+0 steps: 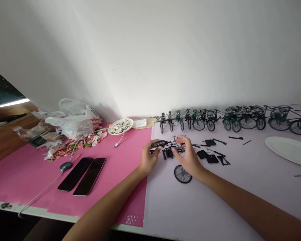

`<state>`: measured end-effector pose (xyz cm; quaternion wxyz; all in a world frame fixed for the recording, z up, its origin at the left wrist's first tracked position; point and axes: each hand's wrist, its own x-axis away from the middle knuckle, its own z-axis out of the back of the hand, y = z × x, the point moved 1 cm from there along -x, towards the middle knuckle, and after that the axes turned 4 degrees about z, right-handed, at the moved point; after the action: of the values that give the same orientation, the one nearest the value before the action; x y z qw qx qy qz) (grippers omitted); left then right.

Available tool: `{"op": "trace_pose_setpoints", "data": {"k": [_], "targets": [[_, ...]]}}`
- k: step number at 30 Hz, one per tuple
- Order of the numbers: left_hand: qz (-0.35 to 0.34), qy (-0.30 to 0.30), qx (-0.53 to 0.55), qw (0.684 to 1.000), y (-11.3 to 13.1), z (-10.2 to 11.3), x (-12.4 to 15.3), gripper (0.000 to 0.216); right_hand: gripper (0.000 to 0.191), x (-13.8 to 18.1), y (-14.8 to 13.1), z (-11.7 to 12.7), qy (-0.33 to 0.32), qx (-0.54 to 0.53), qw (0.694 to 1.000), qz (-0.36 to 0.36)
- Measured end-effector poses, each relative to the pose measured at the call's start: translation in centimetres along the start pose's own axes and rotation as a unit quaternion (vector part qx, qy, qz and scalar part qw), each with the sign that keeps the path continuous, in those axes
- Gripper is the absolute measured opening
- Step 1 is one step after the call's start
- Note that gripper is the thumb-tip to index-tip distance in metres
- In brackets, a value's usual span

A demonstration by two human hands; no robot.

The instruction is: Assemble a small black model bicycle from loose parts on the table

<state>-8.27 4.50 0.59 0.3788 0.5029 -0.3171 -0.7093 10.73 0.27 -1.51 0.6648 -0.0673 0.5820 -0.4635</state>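
Note:
My left hand (149,156) pinches the small black front wheel of a model bicycle (169,144) between thumb and fingers. On the other side, my right hand (187,155) curls its thumb and fingers round the frame near the silvery handlebar; the fingers partly cover it. A loose black spoked wheel (183,174) lies on the white sheet just below my hands. Black flat parts (212,158) and a dark triangular stand (223,160) are scattered right of my right hand.
Several assembled model bicycles (227,118) line the wall. A white plate (288,150) is at right. On the pink cover lie two phones (89,177), a computer mouse (65,166), a bowl of small pieces (120,126), plastic bags (75,118) and pink-and-green scraps (76,147).

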Motion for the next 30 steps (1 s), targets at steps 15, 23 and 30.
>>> {"op": "trace_pose_setpoints", "data": {"k": [15,23,30], "targets": [[0.101,-0.009,0.221,0.97,0.1,0.4,-1.1,0.043,0.022,-0.3,0.4,0.0,-0.043,0.011,0.999,0.021],[0.144,-0.001,0.183,0.973,-1.1,0.1,-1.3,0.063,0.025,-0.4,-0.5,0.4,-0.019,-0.006,1.0,0.008],[0.154,-0.068,0.108,0.98,-1.5,-0.2,-0.9,0.052,0.021,-0.5,-0.8,0.6,-0.011,-0.014,1.0,0.012]]}}
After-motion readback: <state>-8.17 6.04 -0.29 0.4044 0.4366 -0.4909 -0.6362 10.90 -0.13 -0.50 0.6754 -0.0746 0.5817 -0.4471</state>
